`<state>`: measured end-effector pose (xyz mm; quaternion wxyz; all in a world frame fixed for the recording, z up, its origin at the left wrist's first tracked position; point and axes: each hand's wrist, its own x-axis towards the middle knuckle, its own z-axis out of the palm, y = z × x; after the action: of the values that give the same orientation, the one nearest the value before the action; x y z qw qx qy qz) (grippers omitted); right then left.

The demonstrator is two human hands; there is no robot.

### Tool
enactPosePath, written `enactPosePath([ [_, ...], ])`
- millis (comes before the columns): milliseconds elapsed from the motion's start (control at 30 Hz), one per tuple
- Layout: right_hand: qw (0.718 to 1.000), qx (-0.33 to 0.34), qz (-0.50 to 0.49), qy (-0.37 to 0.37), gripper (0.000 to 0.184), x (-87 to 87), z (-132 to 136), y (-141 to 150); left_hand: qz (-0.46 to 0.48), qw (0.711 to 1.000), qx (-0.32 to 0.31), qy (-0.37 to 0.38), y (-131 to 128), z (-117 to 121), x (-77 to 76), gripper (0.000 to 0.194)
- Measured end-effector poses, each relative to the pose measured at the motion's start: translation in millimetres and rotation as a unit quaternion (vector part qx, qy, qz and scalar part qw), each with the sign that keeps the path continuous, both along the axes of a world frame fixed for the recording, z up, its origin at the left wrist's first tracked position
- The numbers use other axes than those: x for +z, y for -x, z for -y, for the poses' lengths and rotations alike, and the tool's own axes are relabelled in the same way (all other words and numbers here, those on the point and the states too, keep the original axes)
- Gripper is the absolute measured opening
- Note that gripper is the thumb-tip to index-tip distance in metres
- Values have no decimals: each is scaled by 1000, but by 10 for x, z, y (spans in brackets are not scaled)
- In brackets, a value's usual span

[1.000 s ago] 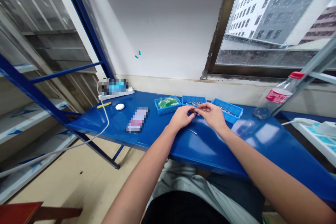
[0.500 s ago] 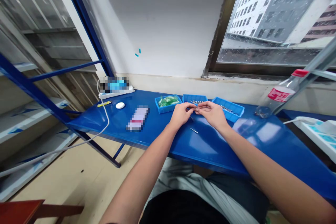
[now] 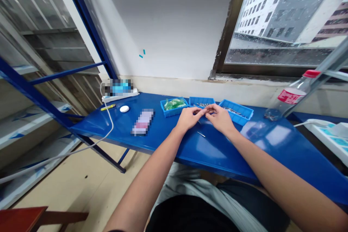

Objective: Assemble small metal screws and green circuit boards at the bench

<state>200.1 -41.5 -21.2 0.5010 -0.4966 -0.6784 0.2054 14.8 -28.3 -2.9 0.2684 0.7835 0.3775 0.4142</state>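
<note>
My left hand (image 3: 189, 117) and my right hand (image 3: 220, 116) meet fingertip to fingertip above the blue table (image 3: 152, 137), just in front of the middle blue tray (image 3: 201, 102). Both pinch a small part between them, too small to name. A thin metal pin (image 3: 201, 134) lies on the table below my hands. The left blue tray (image 3: 173, 106) holds green pieces. The right blue tray (image 3: 236, 111) holds small metal parts.
A blurred flat item (image 3: 143, 122), a white round object (image 3: 124, 108), a yellow pen (image 3: 107, 107) and a power strip (image 3: 119, 96) with a white cable (image 3: 81, 148) lie to the left. A plastic bottle (image 3: 288, 98) stands right, by the window. Blue shelving (image 3: 35, 98) stands at left.
My hands stay together at the trays with only slight finger movement. The view has shifted slightly.
</note>
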Motion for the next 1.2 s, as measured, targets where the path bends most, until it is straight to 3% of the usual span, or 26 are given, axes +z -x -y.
enactPosePath([
  [200,997,24,54,-46,17,16,15,-17,-14,1000,0,-3,13,-57,-52,25],
  [467,998,12,-32,44,22,-51,-21,-18,-19,1000,18,-7,-9,-106,-83,20],
  [633,999,19,-23,31,21,-53,-25,-8,14,1000,22,8,-18,-105,-90,30],
  [800,999,-8,34,11,16,-14,-18,-11,-2,1000,23,-2,-19,-55,-48,24],
  [967,1000,-6,22,8,16,-8,-24,-22,-27,1000,13,6,-2,-4,-4,38],
  [1200,999,25,25,28,14,-31,-17,-37,-7,1000,-5,7,6,-61,-53,25],
])
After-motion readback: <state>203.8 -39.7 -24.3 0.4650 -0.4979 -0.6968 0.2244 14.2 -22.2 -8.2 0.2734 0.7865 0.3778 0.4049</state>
